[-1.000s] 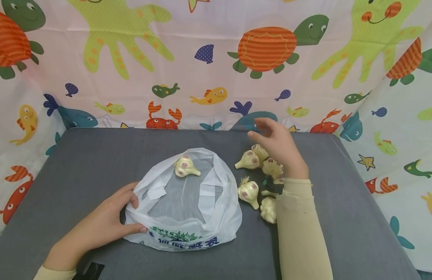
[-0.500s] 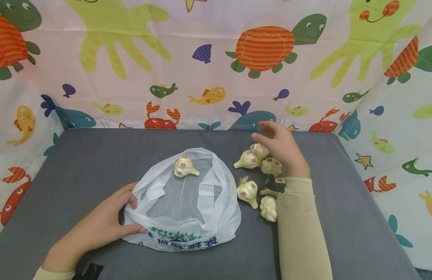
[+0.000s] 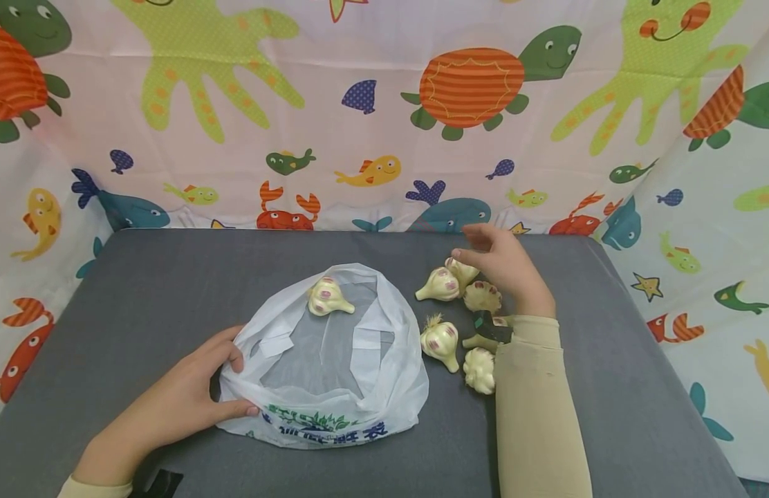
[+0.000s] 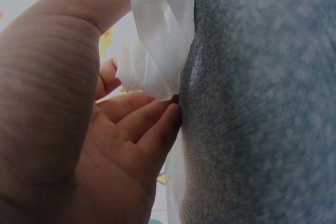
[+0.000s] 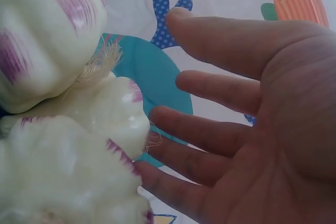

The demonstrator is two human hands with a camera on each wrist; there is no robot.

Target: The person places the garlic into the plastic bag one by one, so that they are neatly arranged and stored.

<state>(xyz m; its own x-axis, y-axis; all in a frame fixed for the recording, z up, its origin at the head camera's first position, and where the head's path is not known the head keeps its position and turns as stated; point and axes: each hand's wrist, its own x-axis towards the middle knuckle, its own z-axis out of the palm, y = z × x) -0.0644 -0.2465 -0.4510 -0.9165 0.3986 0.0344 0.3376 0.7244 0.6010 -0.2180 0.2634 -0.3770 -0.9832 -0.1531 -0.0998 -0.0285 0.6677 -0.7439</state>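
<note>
A white plastic bag [image 3: 393, 387] with green and blue print lies on the table, its mouth spread wide. One garlic bulb [image 3: 327, 297] shows inside the bag's far edge. My left hand [image 3: 191, 387] holds the bag's left rim, thumb at the front and fingers at the side; in the left wrist view the plastic [image 4: 163, 40] hangs between thumb and fingers. To the bag's right lie several garlic bulbs [image 3: 440, 339]. Over the farthest garlic bulb [image 3: 460, 271] hovers my right hand [image 3: 505, 266], fingers spread and holding nothing. Large bulbs [image 5: 68, 166] sit close beside its fingertips in the right wrist view.
The table [image 3: 191, 277] has a grey cover. Behind and beside it hangs a cloth [image 3: 372, 90] printed with sea animals. A black strap [image 3: 163, 483] shows by the left wrist, another black strap [image 3: 492, 328] beneath the right.
My right hand has come down slightly and nearer, toward the far garlic bulbs. The left hand and the bag have stayed put.
</note>
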